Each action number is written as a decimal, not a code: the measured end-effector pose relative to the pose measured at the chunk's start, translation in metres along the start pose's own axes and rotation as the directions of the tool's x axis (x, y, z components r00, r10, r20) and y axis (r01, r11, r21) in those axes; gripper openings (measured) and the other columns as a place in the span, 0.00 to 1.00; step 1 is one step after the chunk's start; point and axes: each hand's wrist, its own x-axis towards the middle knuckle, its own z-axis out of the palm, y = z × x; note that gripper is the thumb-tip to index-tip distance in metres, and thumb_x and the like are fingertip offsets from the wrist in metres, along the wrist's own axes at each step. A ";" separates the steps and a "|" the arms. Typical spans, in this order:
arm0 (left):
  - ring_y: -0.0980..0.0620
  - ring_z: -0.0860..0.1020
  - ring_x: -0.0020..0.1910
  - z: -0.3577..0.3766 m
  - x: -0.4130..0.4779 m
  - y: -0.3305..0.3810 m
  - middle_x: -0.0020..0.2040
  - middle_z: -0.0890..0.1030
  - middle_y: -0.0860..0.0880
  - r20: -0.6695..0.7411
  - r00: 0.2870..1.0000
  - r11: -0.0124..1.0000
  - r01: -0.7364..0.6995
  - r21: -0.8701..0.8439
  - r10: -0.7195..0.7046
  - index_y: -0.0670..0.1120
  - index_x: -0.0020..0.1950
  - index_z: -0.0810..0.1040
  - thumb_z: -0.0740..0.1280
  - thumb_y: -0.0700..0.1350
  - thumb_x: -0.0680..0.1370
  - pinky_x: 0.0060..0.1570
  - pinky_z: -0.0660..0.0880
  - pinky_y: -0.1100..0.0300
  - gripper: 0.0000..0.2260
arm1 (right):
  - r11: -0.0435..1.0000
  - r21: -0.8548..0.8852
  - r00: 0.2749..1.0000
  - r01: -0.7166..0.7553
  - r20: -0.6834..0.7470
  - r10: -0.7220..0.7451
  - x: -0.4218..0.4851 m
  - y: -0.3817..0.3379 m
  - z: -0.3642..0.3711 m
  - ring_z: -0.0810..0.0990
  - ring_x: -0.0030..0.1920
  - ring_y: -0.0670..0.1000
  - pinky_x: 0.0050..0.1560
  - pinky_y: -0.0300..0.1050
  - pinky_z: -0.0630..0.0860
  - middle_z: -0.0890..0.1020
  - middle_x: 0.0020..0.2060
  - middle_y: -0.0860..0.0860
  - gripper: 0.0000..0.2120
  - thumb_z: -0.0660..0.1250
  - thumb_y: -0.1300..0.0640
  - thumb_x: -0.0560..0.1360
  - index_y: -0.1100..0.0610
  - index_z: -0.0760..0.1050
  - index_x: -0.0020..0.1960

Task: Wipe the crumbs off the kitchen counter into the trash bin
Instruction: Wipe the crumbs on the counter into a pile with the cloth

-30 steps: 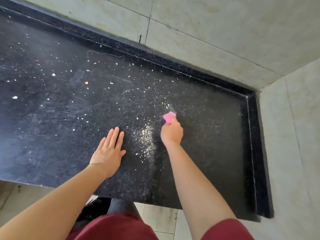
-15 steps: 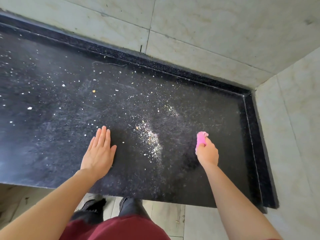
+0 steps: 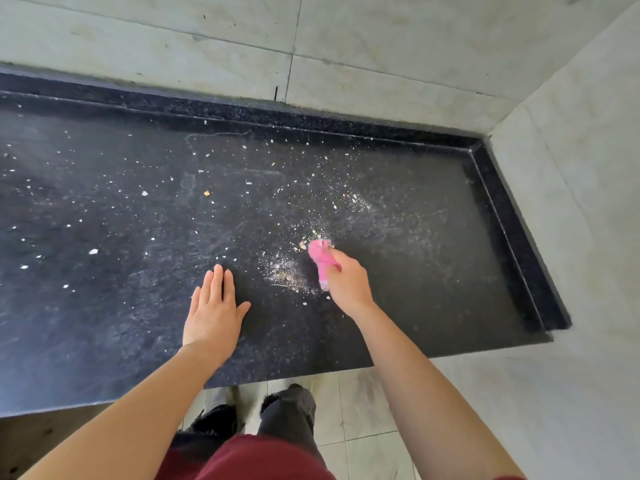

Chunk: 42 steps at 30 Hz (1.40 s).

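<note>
A black speckled counter (image 3: 104, 306) is strewn with pale crumbs. The thickest pile of crumbs (image 3: 285, 273) lies near the middle, between my two hands. My right hand (image 3: 348, 284) is shut on a bunched pink cloth (image 3: 322, 259), which presses on the counter at the pile's right edge. My left hand (image 3: 214, 308) rests flat on the counter to the left of the pile, fingers together, holding nothing. Loose crumbs (image 3: 93, 251) are scattered across the left and far parts of the counter. No trash bin is in view.
A raised black rim (image 3: 502, 209) runs along the back and right side of the counter. Pale tiled walls (image 3: 381, 46) stand behind and to the right. Below the counter's front edge lie a tiled floor (image 3: 360, 410) and my legs.
My right hand with the pink cloth has swept back left from the counter's right side to the edge of the crumb pile. My left hand has stayed flat on the counter.
</note>
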 end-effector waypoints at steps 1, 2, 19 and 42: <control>0.45 0.40 0.77 0.000 0.001 0.000 0.78 0.39 0.43 0.005 1.000 1.000 -0.007 0.004 0.007 0.41 0.77 0.39 0.44 0.56 0.82 0.76 0.45 0.52 0.30 | 0.999 -0.024 0.996 -0.033 -0.089 0.030 0.000 0.007 -0.013 0.74 0.41 0.51 0.47 0.42 0.65 0.76 0.40 0.48 0.16 0.53 0.50 0.81 0.47 0.77 0.62; 0.45 0.40 0.77 0.000 0.001 -0.001 0.78 0.39 0.43 0.007 1.000 1.000 -0.013 0.012 0.013 0.40 0.77 0.39 0.43 0.56 0.82 0.76 0.45 0.52 0.30 | 0.994 -0.047 0.980 -0.098 -0.179 0.088 0.001 0.022 -0.027 0.73 0.43 0.54 0.47 0.44 0.65 0.77 0.40 0.49 0.17 0.52 0.50 0.81 0.49 0.78 0.60; 0.42 0.40 0.77 0.004 0.003 -0.002 0.77 0.38 0.40 0.022 0.998 0.997 -0.055 0.054 0.054 0.38 0.76 0.37 0.43 0.54 0.82 0.76 0.46 0.51 0.29 | 0.992 -0.006 0.990 -0.123 -0.073 0.123 -0.041 0.013 0.046 0.78 0.53 0.57 0.56 0.51 0.74 0.81 0.52 0.54 0.22 0.54 0.57 0.80 0.43 0.69 0.70; 0.45 0.43 0.77 0.000 0.000 -0.022 0.78 0.45 0.43 -0.057 0.988 0.974 -0.152 -0.165 0.145 0.39 0.77 0.46 0.48 0.52 0.82 0.76 0.46 0.52 0.28 | 0.978 0.106 0.981 -0.178 -0.054 0.184 -0.082 0.014 0.055 0.79 0.43 0.51 0.44 0.43 0.76 0.82 0.47 0.52 0.17 0.53 0.48 0.82 0.45 0.74 0.67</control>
